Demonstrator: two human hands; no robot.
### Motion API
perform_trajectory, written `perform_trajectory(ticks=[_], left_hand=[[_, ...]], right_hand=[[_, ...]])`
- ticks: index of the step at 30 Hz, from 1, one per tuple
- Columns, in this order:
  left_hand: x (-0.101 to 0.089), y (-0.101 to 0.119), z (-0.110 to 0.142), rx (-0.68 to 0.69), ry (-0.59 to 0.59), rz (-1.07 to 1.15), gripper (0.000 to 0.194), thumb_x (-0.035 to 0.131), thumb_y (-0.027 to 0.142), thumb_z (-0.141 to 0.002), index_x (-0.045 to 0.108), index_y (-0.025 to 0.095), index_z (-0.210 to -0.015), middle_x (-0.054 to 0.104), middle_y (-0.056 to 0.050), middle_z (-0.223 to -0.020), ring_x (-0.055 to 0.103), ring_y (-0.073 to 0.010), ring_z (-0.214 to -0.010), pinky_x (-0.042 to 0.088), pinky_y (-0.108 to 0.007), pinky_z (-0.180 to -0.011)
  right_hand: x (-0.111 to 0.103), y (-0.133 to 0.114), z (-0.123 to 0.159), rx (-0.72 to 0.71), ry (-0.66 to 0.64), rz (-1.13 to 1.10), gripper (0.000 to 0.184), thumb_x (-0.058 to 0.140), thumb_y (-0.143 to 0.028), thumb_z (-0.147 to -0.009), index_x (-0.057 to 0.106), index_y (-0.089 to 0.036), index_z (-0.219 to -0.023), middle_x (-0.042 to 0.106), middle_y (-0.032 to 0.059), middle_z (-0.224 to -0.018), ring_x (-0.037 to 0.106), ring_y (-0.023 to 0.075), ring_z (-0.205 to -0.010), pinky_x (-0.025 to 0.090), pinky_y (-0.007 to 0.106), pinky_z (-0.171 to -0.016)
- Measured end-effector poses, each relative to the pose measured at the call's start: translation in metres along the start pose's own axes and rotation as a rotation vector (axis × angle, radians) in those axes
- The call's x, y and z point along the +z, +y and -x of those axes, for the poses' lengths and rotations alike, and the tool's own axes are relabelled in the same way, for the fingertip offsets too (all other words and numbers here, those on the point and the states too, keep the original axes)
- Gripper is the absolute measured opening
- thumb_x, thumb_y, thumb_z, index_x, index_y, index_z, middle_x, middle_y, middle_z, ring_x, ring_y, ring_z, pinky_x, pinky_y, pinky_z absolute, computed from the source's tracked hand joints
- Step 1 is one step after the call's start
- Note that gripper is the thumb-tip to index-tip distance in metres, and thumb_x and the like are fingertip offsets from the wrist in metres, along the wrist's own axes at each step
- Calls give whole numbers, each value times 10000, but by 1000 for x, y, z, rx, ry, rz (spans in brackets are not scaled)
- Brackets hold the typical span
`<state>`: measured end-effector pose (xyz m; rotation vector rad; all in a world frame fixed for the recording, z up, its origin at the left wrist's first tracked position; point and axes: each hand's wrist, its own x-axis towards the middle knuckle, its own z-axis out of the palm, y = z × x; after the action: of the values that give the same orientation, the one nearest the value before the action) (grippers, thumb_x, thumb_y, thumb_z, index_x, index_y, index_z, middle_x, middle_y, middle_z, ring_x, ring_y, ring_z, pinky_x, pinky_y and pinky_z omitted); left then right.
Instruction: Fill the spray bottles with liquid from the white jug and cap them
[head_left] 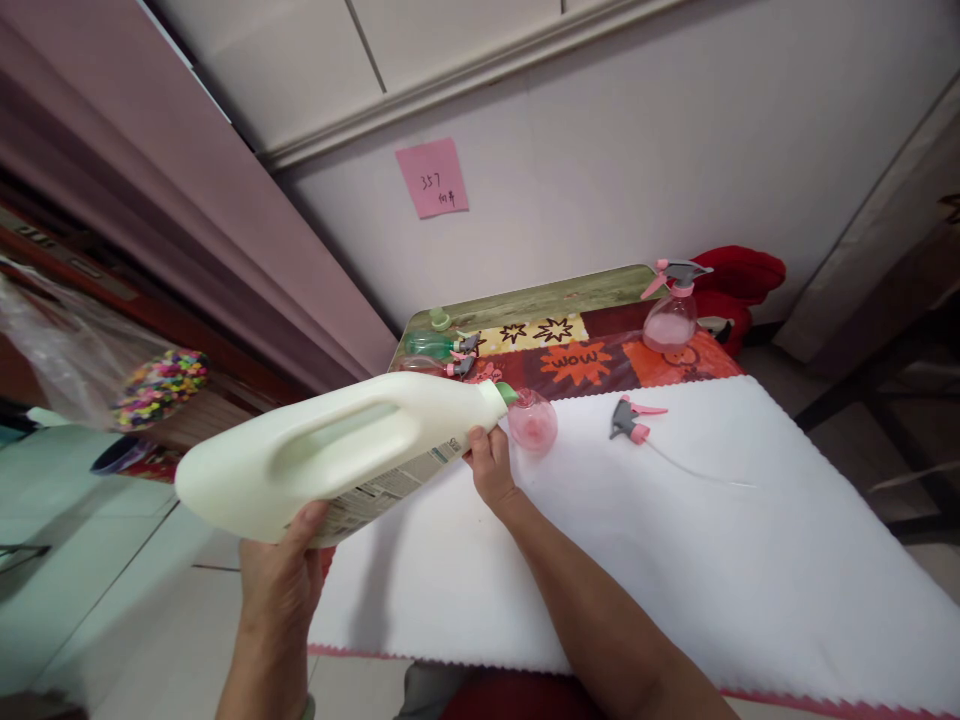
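A large pale-green detergent jug (345,440) is tilted sideways over the table, held in both hands. My left hand (285,560) grips its lower body near the base. My right hand (491,465) is closed around the jug near its neck. The jug's green spout (507,393) meets the mouth of a round clear pink spray bottle (533,425), which stands without its head and has pink liquid inside. A grey and pink spray head (634,420) with a thin tube lies on the white sheet to the right.
A capped spray bottle (670,325) with pink liquid stands at the back right. A green spray bottle (429,346) and a clear one (427,364) lie at the back left, near a small green cap (440,320). A white sheet (675,570) covers the table front.
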<state>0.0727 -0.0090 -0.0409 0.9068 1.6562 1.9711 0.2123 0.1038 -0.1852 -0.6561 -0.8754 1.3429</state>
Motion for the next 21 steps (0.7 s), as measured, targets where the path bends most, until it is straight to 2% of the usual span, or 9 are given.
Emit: perform_trajectory(ticks=[5,12,18,21], left_hand=[[1,3,1,11,-6,-5,661,963,320,-501,738,202,-1112,790,-80,-1046,704,-292,-1098,605,-353,-919],[0,2,0,11,-17,-18,556,949,288,-531,753,208,-1046,790,-75,-1037,717,-255,-1036,617,-300,-853],[1,3,2,7,15,-19,645,960,325,-499,744,186,-1091,789,-80,-1023,713,-273,-1041,606,-340,-896],[2,5,3,0,4,-1,623,964,294,-496,749,176,-1070,790,-79,-1014,718,-251,-1011,605,-302,-879]], right_hand=[[0,-1,0,7,3,4,473,600,-652,-873,658,-183,-861,561,-9,-625,546,147,-602,475,257,-542],[0,-1,1,10,6,6,471,602,-656,-874,669,-190,-878,562,-6,-620,563,158,-616,486,264,-550],[0,-4,1,20,6,15,466,601,-648,-874,664,-186,-894,568,-6,-635,564,158,-633,497,264,-566],[1,-6,1,23,7,12,467,601,-653,-868,658,-190,-879,566,-8,-629,551,152,-617,487,261,-559]])
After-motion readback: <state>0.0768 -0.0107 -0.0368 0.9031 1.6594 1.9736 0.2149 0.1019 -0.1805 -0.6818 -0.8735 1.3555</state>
